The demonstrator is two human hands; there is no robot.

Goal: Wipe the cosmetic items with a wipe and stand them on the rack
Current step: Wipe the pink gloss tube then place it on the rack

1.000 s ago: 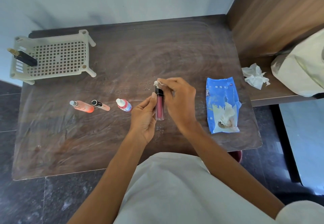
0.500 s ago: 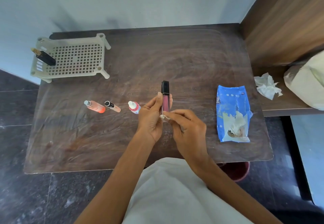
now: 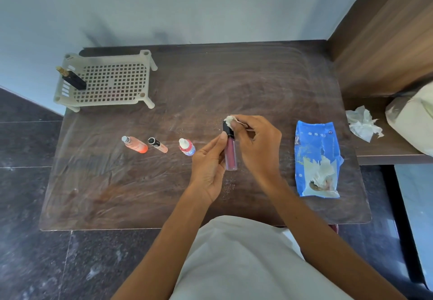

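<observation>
Pink lip gloss tube [image 3: 231,156] with black cap, left hand [image 3: 208,170] gripping it, right hand [image 3: 256,145] pinching wipe [image 3: 230,120]

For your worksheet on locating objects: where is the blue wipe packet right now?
In the head view, the blue wipe packet lies flat on the table near its right edge, just right of the right hand, torn open.
</observation>
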